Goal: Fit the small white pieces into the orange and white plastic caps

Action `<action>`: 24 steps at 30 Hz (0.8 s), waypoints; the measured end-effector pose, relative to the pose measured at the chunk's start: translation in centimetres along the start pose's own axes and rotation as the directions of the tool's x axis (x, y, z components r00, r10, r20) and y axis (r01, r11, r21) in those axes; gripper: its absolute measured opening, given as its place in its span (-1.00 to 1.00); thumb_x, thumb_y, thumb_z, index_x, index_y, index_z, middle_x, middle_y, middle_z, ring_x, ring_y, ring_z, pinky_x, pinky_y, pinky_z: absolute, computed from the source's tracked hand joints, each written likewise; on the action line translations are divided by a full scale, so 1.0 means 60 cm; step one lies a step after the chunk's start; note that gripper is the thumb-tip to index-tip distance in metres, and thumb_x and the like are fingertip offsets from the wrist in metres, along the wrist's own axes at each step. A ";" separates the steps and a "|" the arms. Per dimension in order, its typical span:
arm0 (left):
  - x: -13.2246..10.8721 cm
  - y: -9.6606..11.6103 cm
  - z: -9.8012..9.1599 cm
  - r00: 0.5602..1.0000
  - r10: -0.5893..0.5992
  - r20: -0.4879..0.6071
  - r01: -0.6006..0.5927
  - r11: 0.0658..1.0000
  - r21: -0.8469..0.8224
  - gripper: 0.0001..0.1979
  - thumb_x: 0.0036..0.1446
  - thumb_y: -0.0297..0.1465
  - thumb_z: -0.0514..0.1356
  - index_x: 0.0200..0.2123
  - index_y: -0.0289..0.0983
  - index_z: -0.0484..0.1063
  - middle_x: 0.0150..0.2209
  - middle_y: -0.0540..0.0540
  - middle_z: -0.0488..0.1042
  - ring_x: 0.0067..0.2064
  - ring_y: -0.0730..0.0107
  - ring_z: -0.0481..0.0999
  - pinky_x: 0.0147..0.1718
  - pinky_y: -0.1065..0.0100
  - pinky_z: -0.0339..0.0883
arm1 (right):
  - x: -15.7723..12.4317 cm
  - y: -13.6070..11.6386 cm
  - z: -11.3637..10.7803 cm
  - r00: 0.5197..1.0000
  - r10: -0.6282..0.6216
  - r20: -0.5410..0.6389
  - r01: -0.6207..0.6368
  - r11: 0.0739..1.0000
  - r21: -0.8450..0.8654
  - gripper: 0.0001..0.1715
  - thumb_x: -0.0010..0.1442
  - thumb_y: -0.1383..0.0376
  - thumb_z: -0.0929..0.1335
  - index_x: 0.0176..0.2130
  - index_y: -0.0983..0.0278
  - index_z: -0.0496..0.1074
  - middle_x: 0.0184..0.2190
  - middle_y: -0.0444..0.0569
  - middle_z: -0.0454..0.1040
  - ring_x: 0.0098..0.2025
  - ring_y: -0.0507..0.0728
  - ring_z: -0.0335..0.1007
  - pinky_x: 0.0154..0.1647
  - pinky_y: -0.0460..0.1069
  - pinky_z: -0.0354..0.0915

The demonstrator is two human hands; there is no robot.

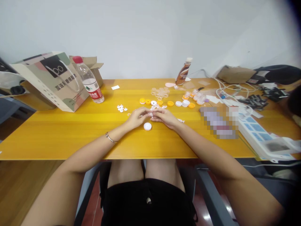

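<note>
My left hand point(139, 117) and my right hand point(165, 117) meet above the table, fingertips closed on a small white openwork piece point(150, 115). Its exact kind is too small to make out. Just in front of my hands lies a round white cap-like disc point(147, 126). Behind my fingers is a pile of similar white openwork pieces point(160, 107), partly covered. A row of yellow and white round caps point(148, 102) runs beyond it. Several small white pieces point(121, 108) lie left of my left hand.
Clear plastic rings point(160, 92) lie behind the caps. A water bottle point(91, 83) and paper bag point(58, 84) stand at left, a brown drink bottle point(183, 72) at the back. Orange-and-clear parts point(197, 98), cables point(231, 89) and a white power strip point(255, 133) occupy the right.
</note>
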State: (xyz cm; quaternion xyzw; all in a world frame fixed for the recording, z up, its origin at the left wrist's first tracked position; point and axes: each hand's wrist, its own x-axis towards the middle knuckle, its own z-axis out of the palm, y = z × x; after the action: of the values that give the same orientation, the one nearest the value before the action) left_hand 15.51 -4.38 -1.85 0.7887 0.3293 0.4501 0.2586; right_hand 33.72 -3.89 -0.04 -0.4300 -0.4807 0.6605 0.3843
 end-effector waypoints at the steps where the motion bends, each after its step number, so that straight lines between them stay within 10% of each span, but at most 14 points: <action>1: 0.000 0.001 0.000 1.000 0.009 -0.004 -0.009 1.000 0.019 -0.82 0.16 -0.40 0.17 -0.18 -0.30 0.48 -0.27 -0.10 0.54 -0.24 0.44 0.51 -0.24 0.40 0.39 | 0.000 0.001 0.000 1.000 -0.004 0.012 0.004 1.000 -0.006 -0.82 0.13 0.52 0.30 -0.35 0.32 0.47 -0.42 -0.08 0.56 -0.45 -0.06 0.51 -0.20 -0.11 0.48; 24: -0.001 0.011 0.005 0.998 -0.014 -0.069 0.024 0.990 0.141 -0.90 0.16 -0.43 0.16 -0.27 -0.31 0.46 -0.33 -0.06 0.37 -0.31 0.48 0.41 -0.32 0.42 0.35 | 0.007 0.017 -0.004 0.993 -0.092 0.080 0.092 0.996 0.003 -0.72 -0.11 0.37 0.52 -0.33 0.31 0.47 -0.44 -0.10 0.56 -0.42 -0.04 0.52 -0.21 -0.12 0.49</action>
State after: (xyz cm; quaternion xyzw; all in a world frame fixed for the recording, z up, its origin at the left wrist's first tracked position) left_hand 15.93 -4.90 -1.57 0.7862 0.3765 0.4496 0.1950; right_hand 33.70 -3.66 -1.16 -0.3809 -0.5152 0.6585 0.3947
